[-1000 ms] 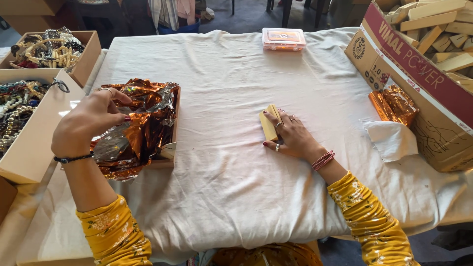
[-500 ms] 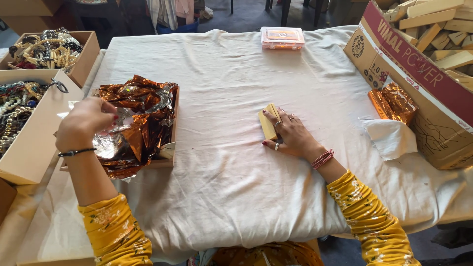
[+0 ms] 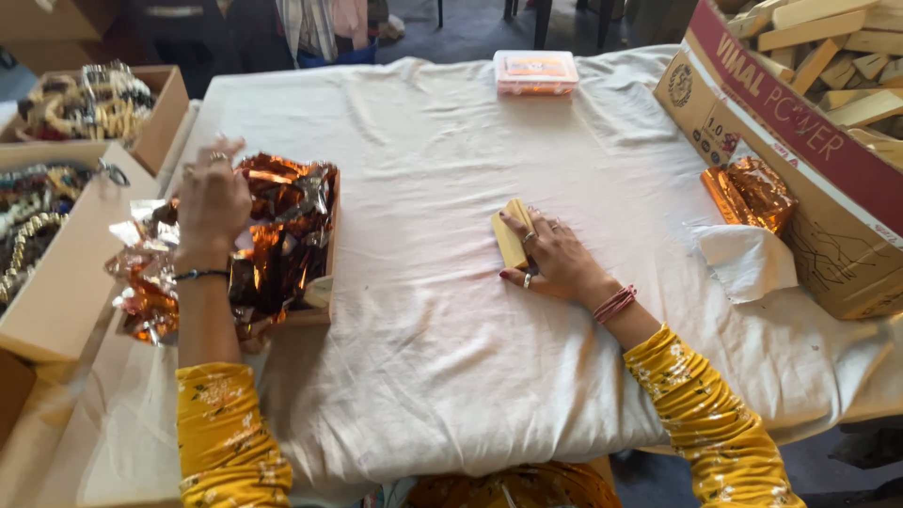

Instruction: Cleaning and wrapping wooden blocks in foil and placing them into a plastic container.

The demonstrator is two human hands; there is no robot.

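My right hand (image 3: 553, 259) rests on the white cloth (image 3: 451, 357) at the middle of the table, fingers closed around a small pale wooden block (image 3: 513, 233). My left hand (image 3: 213, 199) is raised over a box of shiny copper foil sheets (image 3: 277, 235) at the left and pinches crinkled foil there. Both arms wear yellow patterned sleeves.
A large cardboard box of wooden blocks (image 3: 828, 103) stands at the right, with more copper foil (image 3: 750, 193) and a white paper scrap (image 3: 748, 261) beside it. A small orange plastic case (image 3: 536, 72) lies at the far edge. Cardboard boxes of beaded bangles (image 3: 89, 103) line the left.
My left hand has drawn back over the foil box and lifted slightly, gathering foil. My right hand stays on the wooden block.
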